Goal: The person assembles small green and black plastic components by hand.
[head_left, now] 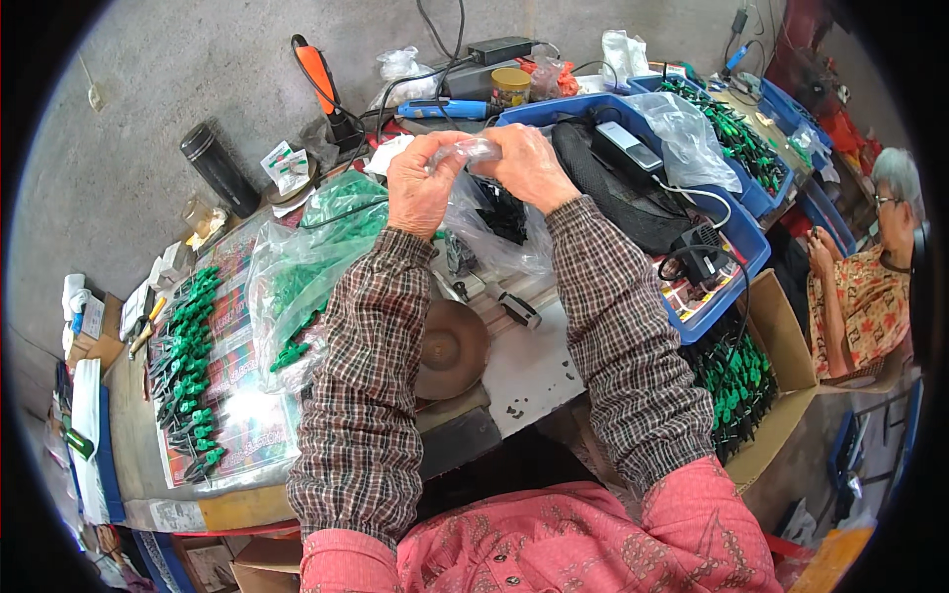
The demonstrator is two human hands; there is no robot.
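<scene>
Above the back of the table, my left hand (420,190) and my right hand (532,170) are both closed on the gathered top of a clear plastic bag (529,252). Small black parts (506,212) show through the bag. To the left of my left wrist lies another clear bag with green plastic parts (341,212). Below my hands, a round brown dish (455,348) sits on the table between my forearms. A small grey and black tool (514,308) lies just right of the dish.
A long row of green and black pieces (193,376) covers a printed sheet at left. On the right stand a blue tray (756,247) with a white device (628,148) and a cardboard box (781,395) of similar pieces. A black flask (217,168) stands back left; another person (860,296) sits far right.
</scene>
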